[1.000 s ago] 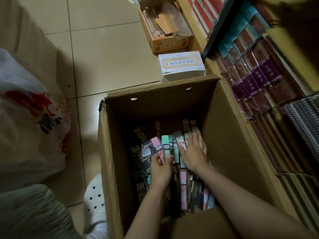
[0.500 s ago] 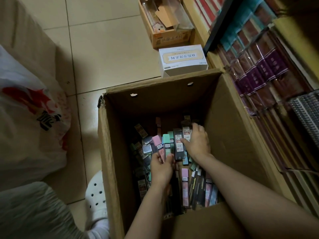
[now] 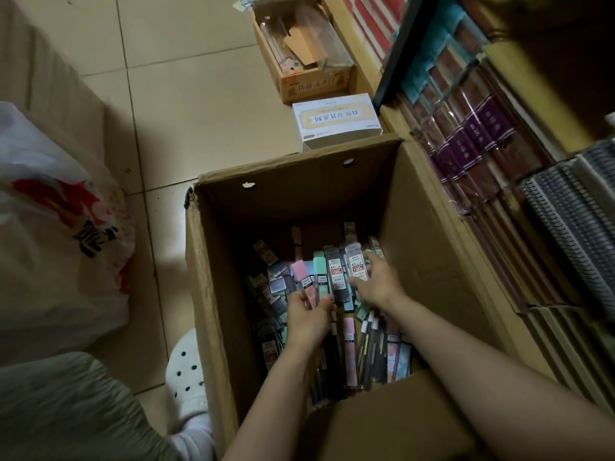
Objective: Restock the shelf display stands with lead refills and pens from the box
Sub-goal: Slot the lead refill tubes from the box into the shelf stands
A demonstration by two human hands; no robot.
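Brown cardboard box (image 3: 213,294) holds pink, mint and perhaps grey refill packs (image 3: 304,277); beige floor tiles (image 3: 186,104).

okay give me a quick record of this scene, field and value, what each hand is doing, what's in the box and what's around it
setting: tiled floor beside a stationery shelf
cardboard box: open, holding loose packs of lead refills and pens
left hand: in the box, holding a fan of lead refill cases, pink and mint among them
right hand: in the box, pinching a clear lead refill case
beyond the box: white carton, then an open brown carton
left side: white plastic bag with red print
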